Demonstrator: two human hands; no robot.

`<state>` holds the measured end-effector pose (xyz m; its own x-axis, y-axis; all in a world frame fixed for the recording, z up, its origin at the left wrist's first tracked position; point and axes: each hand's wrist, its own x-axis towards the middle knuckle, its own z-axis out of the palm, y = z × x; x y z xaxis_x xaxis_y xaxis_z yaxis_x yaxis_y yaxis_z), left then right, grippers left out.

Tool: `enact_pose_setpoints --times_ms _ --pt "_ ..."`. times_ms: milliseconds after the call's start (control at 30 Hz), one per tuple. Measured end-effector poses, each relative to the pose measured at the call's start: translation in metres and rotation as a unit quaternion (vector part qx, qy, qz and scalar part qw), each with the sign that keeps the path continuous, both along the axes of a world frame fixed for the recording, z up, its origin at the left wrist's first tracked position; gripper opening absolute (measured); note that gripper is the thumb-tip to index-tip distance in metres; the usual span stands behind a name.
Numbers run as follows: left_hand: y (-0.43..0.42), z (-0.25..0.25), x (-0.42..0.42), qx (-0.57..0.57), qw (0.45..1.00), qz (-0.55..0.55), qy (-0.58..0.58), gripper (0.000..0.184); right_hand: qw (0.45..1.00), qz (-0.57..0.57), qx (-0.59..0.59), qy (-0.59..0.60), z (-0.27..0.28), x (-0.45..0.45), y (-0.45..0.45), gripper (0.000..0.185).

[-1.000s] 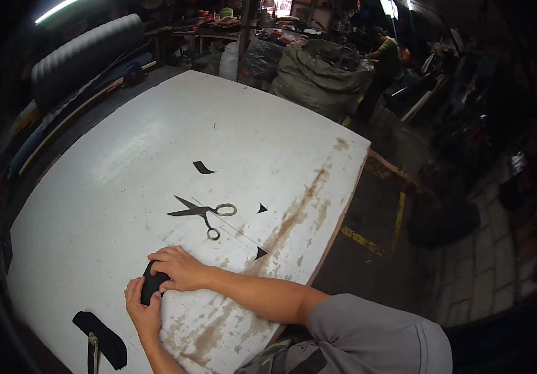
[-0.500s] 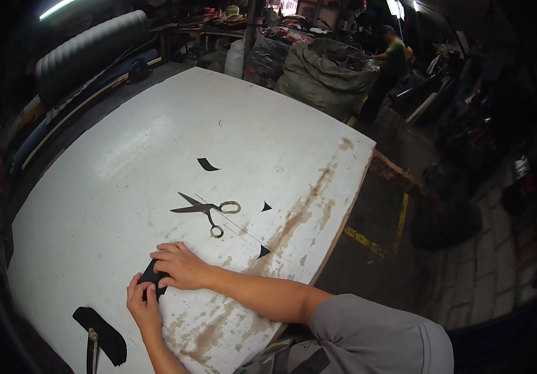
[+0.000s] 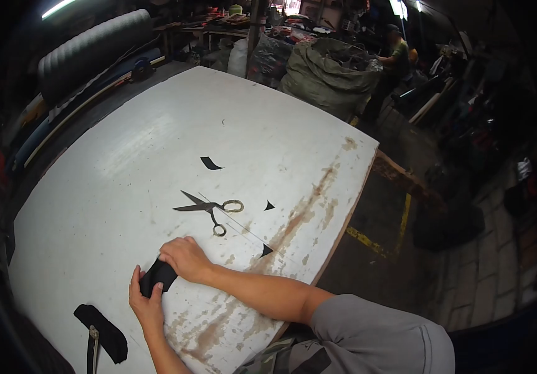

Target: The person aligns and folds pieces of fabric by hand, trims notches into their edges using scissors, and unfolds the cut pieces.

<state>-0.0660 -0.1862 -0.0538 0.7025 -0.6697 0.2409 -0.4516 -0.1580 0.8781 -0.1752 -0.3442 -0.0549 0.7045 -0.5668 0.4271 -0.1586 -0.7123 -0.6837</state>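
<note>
A small black piece of sheet material, fabric-like (image 3: 158,278), is between my two hands near the table's front. My left hand (image 3: 147,306) grips its left side, thumb on top and fingers along the far edge. At its upper right corner, my right hand (image 3: 187,259) pinches it with curled fingers; the fingertips are partly hidden. Just beyond the right hand lie scissors (image 3: 211,207) with their blades apart. Small black offcuts (image 3: 210,163) are scattered around them. Left of my left hand rests a longer black piece (image 3: 108,333) with a narrow metal-tipped tool (image 3: 94,343) on it.
The white table (image 3: 125,206) has brown worn stains on its right side. Rolls of material (image 3: 94,56) lie along the left edge. Beyond the far edge stands a big green sack (image 3: 331,78), with a person (image 3: 396,59) beside it.
My right hand has shifted up and right to the piece's corner, its fingers drawn in, uncovering more of the black surface. The left hand keeps its grip. The view has shifted slightly.
</note>
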Motion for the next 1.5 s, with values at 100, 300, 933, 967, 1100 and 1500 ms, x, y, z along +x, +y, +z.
enact_pose_setpoints --times_ms 100,300,933,967,1100,1500 --pt "0.001 0.001 0.002 -0.004 1.000 -0.009 0.008 0.063 0.990 -0.080 0.095 -0.071 -0.005 0.002 -0.018 0.013" --pt "0.007 -0.018 0.021 0.019 0.996 0.013 -0.092 0.059 0.916 -0.207 0.261 -0.221 -0.013 0.002 -0.049 0.016" --pt "-0.004 0.011 -0.045 -0.085 0.994 -0.022 -0.068 0.051 0.908 -0.055 0.303 -0.285 -0.013 -0.003 -0.016 0.011" --pt "-0.007 0.004 -0.043 -0.062 0.997 -0.041 -0.007 0.049 0.903 -0.033 0.338 -0.262 -0.011 -0.010 -0.013 0.011" --pt "-0.011 0.002 -0.041 -0.054 0.981 -0.054 0.178 0.050 0.915 0.057 0.347 -0.197 -0.011 -0.014 -0.006 0.013" --pt "-0.011 0.003 -0.027 -0.190 0.921 -0.075 0.331 0.032 0.922 0.208 0.307 -0.108 -0.003 -0.007 0.014 0.022"
